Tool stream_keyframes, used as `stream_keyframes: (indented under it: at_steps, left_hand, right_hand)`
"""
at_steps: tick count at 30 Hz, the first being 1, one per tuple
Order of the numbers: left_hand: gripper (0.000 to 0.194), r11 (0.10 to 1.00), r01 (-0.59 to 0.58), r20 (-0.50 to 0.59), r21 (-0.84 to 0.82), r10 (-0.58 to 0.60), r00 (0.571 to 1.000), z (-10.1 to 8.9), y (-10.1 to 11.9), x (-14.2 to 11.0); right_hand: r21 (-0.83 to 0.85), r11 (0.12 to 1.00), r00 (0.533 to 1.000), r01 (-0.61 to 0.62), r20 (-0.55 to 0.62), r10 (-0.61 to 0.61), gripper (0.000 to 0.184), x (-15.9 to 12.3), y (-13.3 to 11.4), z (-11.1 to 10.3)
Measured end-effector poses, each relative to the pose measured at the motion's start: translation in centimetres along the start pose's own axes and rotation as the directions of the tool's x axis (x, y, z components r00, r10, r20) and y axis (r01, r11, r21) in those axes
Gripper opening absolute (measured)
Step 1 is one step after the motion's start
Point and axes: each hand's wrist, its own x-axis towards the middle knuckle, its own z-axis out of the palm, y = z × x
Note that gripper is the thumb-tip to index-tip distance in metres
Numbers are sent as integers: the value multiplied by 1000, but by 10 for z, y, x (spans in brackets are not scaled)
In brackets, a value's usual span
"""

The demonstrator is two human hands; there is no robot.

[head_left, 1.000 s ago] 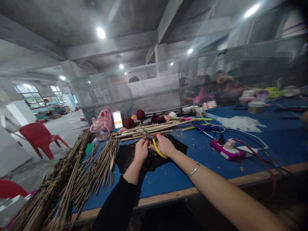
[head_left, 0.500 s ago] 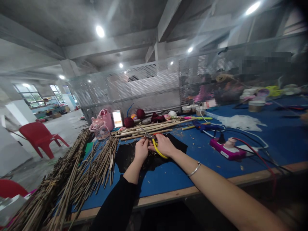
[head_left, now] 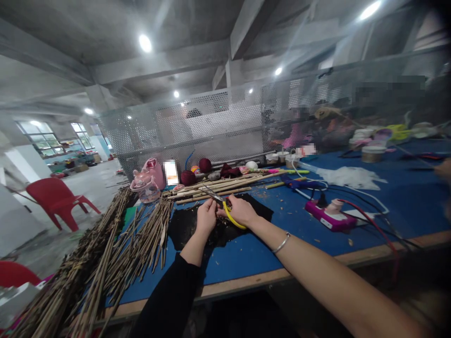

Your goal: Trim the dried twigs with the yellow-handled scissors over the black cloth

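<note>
My right hand (head_left: 240, 210) is closed round the yellow-handled scissors (head_left: 230, 219), whose metal blades point up and to the left. One yellow loop hangs below the palm. Close by on the left, my left hand (head_left: 206, 213) has its fingers pinched together near the scissors; what they hold, if anything, is too small to make out. Both hands are over a black cloth (head_left: 183, 227) strewn with small chips on the blue tabletop (head_left: 243, 263).
Bundles of thin dry sticks (head_left: 141, 239) lie to the left. Behind the hands are peeled sticks (head_left: 225, 187), dark red yarn balls (head_left: 188, 177) and a pink-lidded cup (head_left: 146, 185). A purple power strip (head_left: 329, 217) with cables and a blue glue gun (head_left: 299, 184) sit right.
Both hands stay close together over the black cloth. The scissors have turned slightly in my right hand, and the view has shifted a little.
</note>
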Motion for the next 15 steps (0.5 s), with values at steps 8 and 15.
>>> stream_keyframes:
  at_steps: [8,15]
  left_hand:
    - [25,995,39,22,-91,-37,999,0,-8,4]
    - [22,973,116,-84,-198,-135,987,0,-9,6]
  right_hand:
    - [-7,1000,1000,-12,9,12,60,2,2,1]
    - [-74,997,999,8,-34,-10,60,-2,-4,0]
